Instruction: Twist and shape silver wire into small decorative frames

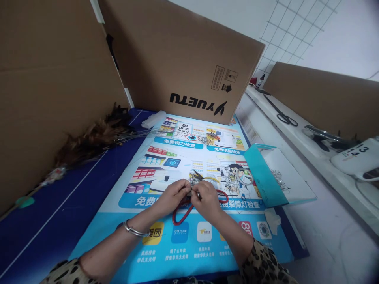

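Note:
My left hand (174, 194) and my right hand (207, 197) meet over a printed blue poster (189, 236) on the table. Both pinch a small thin metal piece (192, 190) between their fingertips; it is too small to name. Red-handled scissors (189, 209) lie on the poster under my hands, partly hidden. A small heap of thin metal wire parts (195, 176) lies just beyond my fingers. A silver bangle (133, 230) sits on my left wrist.
Brown feathers on wires (94, 138) lie at the left by a cardboard wall (44, 98). A large cardboard box (183, 59) stands behind. A teal folder (266, 177) holds more metal parts at the right. Black scissors (284, 116) lie on the far white bench.

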`<state>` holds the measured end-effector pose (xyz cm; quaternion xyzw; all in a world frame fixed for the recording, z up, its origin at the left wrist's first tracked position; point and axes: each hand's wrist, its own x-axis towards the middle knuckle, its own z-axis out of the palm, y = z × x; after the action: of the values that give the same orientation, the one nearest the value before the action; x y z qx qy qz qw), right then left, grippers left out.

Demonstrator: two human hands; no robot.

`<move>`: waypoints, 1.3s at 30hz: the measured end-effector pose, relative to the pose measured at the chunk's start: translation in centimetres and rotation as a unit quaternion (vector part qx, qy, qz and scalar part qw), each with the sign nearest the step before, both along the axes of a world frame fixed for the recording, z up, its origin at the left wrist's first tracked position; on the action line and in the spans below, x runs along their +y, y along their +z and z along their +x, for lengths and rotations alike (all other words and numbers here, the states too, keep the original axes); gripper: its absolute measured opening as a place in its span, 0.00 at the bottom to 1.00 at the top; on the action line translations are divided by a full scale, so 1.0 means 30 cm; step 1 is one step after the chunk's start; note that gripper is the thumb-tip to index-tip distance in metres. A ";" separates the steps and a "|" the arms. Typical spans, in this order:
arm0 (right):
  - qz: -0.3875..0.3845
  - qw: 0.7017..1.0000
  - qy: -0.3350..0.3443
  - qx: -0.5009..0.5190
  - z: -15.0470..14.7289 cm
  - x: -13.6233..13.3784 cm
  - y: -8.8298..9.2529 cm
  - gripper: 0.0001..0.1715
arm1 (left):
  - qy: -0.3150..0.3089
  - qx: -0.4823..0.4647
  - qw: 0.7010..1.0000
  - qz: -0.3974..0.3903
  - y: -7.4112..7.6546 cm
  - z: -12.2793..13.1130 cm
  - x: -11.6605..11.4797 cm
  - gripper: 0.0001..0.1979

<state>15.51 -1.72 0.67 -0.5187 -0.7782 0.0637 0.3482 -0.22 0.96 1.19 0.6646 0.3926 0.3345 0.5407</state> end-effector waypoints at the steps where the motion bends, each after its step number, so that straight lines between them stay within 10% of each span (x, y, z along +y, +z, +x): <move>1: -0.019 1.000 0.003 0.023 0.000 0.005 0.001 0.04 | -0.002 0.005 1.000 0.006 0.002 -0.002 0.002 0.08; 10: -0.168 0.963 0.023 0.208 -0.002 0.004 0.054 0.04 | 0.005 0.016 0.989 0.144 0.000 -0.015 0.025 0.09; 17: -0.219 0.930 0.033 0.294 -0.005 0.001 0.054 0.04 | 0.032 -0.076 0.996 -0.020 -0.005 0.013 -0.008 0.07; 39: -0.117 0.972 -0.016 0.204 -0.013 0.001 0.040 0.06 | 0.111 0.079 0.976 0.170 0.010 0.016 -0.032 0.09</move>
<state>15.10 -1.70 1.86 -0.5439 -0.6695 0.2534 0.4378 0.26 0.01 1.48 0.7231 0.4428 0.4008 0.3470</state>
